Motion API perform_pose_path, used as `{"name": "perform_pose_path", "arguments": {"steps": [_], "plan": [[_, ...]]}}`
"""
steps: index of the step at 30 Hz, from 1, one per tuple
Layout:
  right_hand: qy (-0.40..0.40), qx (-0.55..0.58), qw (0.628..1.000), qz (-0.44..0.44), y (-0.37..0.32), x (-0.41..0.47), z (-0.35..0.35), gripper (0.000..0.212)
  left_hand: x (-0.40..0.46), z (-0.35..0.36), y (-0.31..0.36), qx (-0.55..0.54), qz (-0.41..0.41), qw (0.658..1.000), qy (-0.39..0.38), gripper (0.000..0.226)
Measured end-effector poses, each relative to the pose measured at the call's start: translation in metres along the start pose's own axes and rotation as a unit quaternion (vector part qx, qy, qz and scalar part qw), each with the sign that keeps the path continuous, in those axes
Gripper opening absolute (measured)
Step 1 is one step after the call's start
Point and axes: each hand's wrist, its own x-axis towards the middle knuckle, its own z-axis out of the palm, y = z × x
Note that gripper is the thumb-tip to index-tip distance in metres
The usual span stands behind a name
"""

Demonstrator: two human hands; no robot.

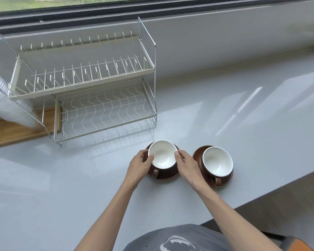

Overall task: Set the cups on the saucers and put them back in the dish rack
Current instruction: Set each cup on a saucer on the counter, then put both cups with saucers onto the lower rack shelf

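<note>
Grey bench (225,109) under everything, two-tier dish rack (91,84) up and left of the grip, both tiers bare. Two cups, two saucers, each cup already seated. Left hand (139,166) and right hand (188,166) cupping the near cup (162,153) and its saucer (163,175), fingers pressed against the sides. Probably best lifting from the saucer edge, keeping it level so nothing slides. Second cup (217,161) on its saucer (198,154) just right of the grip, untouched.
</note>
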Motion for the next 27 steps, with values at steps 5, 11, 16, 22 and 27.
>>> {"name": "perform_pose_path", "arguments": {"steps": [5, 11, 16, 22, 27], "plan": [[0.008, 0.031, 0.999, 0.012, -0.007, -0.002, 0.001, 0.04, 0.003, -0.001, -0.001, -0.043, 0.002, 0.999, 0.0, 0.036], [0.004, 0.021, 1.0, -0.002, -0.015, 0.0, 0.0, 0.036, 0.0, -0.005, -0.005, -0.062, -0.013, 0.998, 0.005, 0.021], [-0.009, 0.013, 1.0, -0.023, -0.029, 0.005, -0.002, 0.033, -0.002, -0.014, -0.004, -0.066, -0.017, 0.998, 0.014, 0.021], [-0.029, 0.017, 0.998, -0.059, -0.053, 0.007, -0.002, 0.031, -0.009, -0.033, 0.008, -0.091, -0.003, 0.995, 0.032, 0.031], [-0.033, 0.012, 0.995, -0.091, -0.091, 0.01, -0.003, 0.029, -0.011, -0.054, 0.022, -0.106, 0.012, 0.993, 0.059, 0.04]]}}
